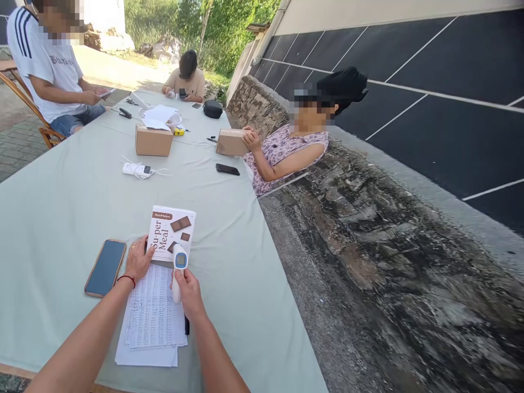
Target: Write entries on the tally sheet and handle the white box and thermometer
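Note:
A white box (170,226) printed "Su-per Meal" with brown chocolate pictures stands on the cloth in front of me. My left hand (138,257) grips its lower left edge, thumb on the front face and the other fingers along the side. In my right hand (189,289) is a white infrared thermometer (180,265), held by the handle, its blue-framed display facing me and its head overlapping the box's lower right. Beneath both forearms lie handwritten paper sheets (153,322). A black pen (187,326) is partly hidden beside them. Left of my left hand is a smartphone (105,267).
Farther along the table (229,262) are a white device with a cord (137,170), a cardboard box (153,141), a black phone (227,170) and a black case (213,109). A person at right holds another carton (231,143). Two more people sit beyond. A stone ledge (368,245) runs along the right.

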A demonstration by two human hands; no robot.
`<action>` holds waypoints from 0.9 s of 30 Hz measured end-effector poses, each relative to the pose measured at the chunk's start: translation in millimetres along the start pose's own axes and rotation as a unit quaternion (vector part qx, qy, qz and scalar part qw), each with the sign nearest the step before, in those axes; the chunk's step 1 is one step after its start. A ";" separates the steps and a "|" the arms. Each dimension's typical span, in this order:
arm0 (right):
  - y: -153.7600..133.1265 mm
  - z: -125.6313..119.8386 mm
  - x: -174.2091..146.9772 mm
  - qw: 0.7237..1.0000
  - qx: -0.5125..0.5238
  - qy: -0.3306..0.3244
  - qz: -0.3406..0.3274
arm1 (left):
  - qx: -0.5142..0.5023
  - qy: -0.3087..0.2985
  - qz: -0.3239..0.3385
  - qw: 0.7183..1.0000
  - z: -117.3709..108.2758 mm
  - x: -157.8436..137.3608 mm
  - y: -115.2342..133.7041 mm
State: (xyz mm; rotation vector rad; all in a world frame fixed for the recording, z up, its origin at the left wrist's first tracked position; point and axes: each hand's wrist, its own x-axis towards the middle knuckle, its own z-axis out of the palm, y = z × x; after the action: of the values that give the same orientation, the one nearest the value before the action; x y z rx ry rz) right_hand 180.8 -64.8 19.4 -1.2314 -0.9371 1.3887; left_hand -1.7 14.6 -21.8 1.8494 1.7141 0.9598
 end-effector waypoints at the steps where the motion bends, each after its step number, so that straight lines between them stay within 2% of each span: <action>1: -0.4 0.7 -0.4 1.000 0.018 -0.001 0.016 | -0.001 -0.001 -0.001 1.000 -0.2 0.1 0.2; 3: -1.4 1.9 -0.8 0.998 0.053 0.001 0.046 | -0.003 -0.005 -0.001 1.000 -1.1 0.1 0.4; 8: -3.6 2.9 -1.1 0.993 0.089 0.003 0.072 | -0.005 -0.009 0.002 1.000 -3.6 -0.9 1.6; 18: -19.0 -0.3 -16.8 0.994 0.086 -0.036 0.048 | -0.006 0.003 0.001 1.000 -5.1 -0.5 3.7; 27: -57.9 -25.8 -38.4 0.994 0.090 0.047 0.034 | 0.004 -0.002 0.005 1.000 -12.2 6.5 7.3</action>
State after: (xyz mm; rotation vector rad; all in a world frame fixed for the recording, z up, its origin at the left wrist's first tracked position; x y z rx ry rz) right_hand 215.7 -93.5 78.1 -1.1906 -0.6937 1.4231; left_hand -5.8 18.4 -7.3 1.8659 1.7101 0.9552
